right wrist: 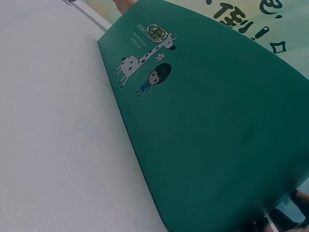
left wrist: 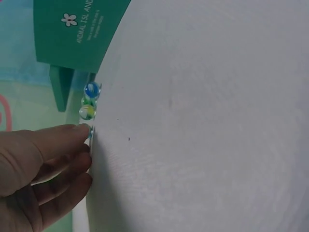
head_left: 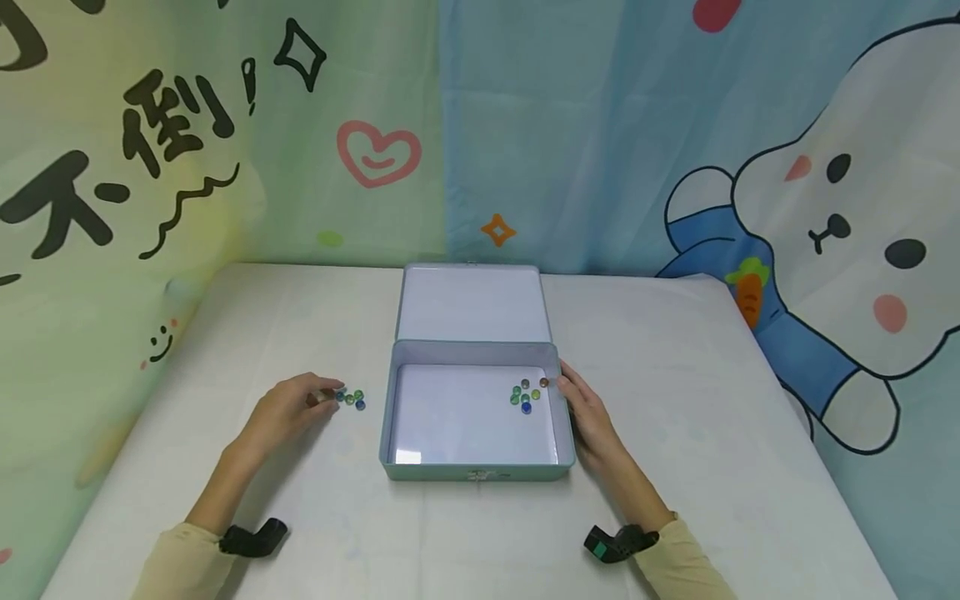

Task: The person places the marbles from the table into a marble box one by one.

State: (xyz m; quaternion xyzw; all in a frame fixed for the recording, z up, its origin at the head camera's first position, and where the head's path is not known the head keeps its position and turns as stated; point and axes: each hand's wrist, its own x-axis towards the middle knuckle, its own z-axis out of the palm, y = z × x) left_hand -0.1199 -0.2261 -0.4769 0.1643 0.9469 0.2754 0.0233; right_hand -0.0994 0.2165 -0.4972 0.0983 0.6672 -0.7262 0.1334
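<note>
On the white table, my left hand [head_left: 288, 408] reaches a small cluster of glass marbles [head_left: 359, 395]. Its thumb and index fingertip pinch one marble [left wrist: 90, 131], mostly hidden by the fingertip in the left wrist view. A blue-swirled marble [left wrist: 91, 90] and a yellow-green one [left wrist: 87, 112] lie just beyond. The green tin box [head_left: 480, 472] stands with its lid [head_left: 474, 304] tipped back. Several marbles [head_left: 527, 407] lie inside, towards its right wall. My right hand [head_left: 596, 417] holds that wall at the rim; its fingers are partly hidden in the right wrist view.
The box's green outer side [right wrist: 207, 111] carries a giraffe print and a metal clasp [right wrist: 156, 33]. A printed cloth [head_left: 570, 150] hangs behind and to the sides of the table [head_left: 315, 517]. Each wrist wears a black camera mount [head_left: 253, 538].
</note>
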